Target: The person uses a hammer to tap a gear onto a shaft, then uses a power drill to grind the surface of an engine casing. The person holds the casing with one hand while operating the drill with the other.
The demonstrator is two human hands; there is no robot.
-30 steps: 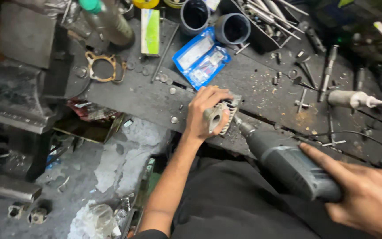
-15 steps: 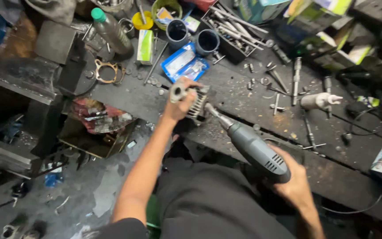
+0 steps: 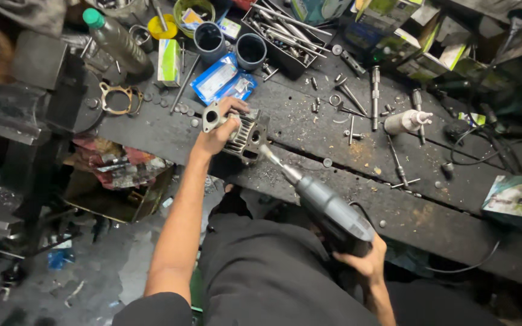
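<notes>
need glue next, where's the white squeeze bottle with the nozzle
The white squeeze bottle lies on the dark workbench, right of the upright steel shaft, far from both hands.

Your left arm stretches straight out with its hand (image 3: 217,134) clamped, fingers curled, on the finned engine cylinder (image 3: 244,134), while your right hand (image 3: 360,256), nearer your body below the cylinder, grips the grinder (image 3: 327,210).

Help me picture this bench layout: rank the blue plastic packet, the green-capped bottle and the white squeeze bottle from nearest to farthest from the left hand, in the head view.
1. Blue plastic packet: just above the left hand.
2. Green-capped bottle: upper left of it, at the bench's back.
3. White squeeze bottle: far right, lying on the dark bench.
</notes>
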